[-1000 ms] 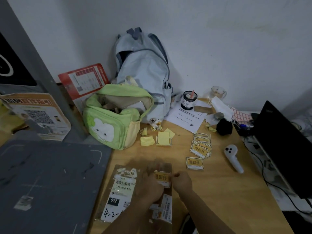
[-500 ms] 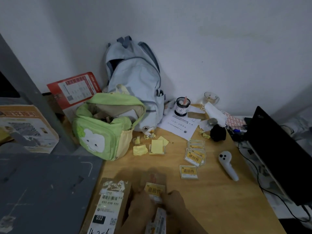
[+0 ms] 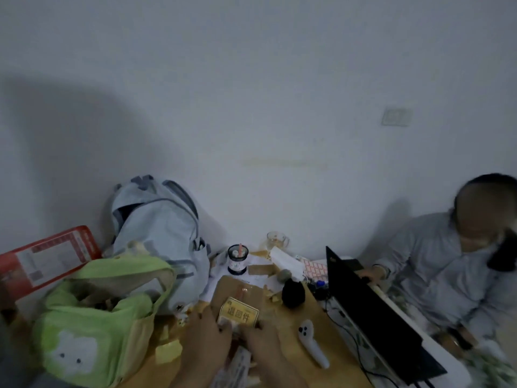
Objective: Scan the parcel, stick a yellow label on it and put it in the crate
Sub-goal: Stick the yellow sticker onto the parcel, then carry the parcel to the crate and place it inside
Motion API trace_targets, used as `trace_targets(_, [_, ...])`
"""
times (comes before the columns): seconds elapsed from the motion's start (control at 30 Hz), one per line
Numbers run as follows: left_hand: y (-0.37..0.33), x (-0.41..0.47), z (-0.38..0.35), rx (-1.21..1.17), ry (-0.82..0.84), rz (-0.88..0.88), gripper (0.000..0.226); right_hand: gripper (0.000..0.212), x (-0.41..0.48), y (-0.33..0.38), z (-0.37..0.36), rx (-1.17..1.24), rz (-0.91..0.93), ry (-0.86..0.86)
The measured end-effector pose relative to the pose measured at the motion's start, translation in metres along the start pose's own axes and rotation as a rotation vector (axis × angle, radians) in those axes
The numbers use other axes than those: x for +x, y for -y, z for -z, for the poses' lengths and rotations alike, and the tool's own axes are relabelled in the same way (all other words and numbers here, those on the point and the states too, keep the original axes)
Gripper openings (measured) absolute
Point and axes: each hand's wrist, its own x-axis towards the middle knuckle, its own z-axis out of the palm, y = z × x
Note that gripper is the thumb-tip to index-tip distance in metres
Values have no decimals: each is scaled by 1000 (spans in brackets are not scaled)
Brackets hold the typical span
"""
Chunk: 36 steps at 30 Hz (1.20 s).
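Head view shows us lifting the brown parcel (image 3: pixel 237 296) at six o'clock, above the wooden table (image 3: pixel 330 326). Our left hand (image 3: pixel 205 336) and right hand (image 3: pixel 261 341) each pinch its near edge, fingertips just under the yellow label (image 3: pixel 238 315) stuck on its face. At three o'clock lies the white scanner (image 3: pixel 312 343); at nine o'clock sits a green bag (image 3: pixel 92 317).
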Motion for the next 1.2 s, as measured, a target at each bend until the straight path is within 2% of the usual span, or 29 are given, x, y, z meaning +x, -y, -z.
trace_targets(0.07, [-30, -4, 8, -14, -31, -67, 45, 4, -14, 23, 25, 69, 14, -24])
trace_targets(0.17, [-63, -8, 10, -142, -26, -210, 29, 15, -42, 53, 63, 194, 102, -136])
trace_targets(0.27, [-92, -11, 8, -186, 58, -370, 17, 23, -72, 69, 99, 231, 179, -241])
trace_targets(0.4, [-137, -41, 14, -213, 115, -527, 26, 11, -116, 74, 140, 253, 190, -386])
trace_targets(0.5, [-164, -78, 14, -254, 163, -631, 36, 22, -157, 63, 167, 301, 204, -515])
trace_targets(0.57, [-176, -106, 9, -272, 221, -680, 43, 22, -190, 51, 179, 321, 211, -612])
trace_targets(0.7, [-188, -170, -14, -311, 423, -795, 55, 24, -267, 12, 197, 393, 170, -831])
trace_targets(0.8, [-197, -226, -32, -332, 586, -863, 44, 19, -323, -24, 206, 477, 117, -940])
trace_targets(0.9, [-209, -300, -51, -352, 768, -965, 34, 24, -394, -62, 221, 533, 61, -1093])
trace_targets(1.2, [-223, -526, -87, -321, 1172, -1155, 32, 23, -598, -168, 252, 661, -60, -1470])
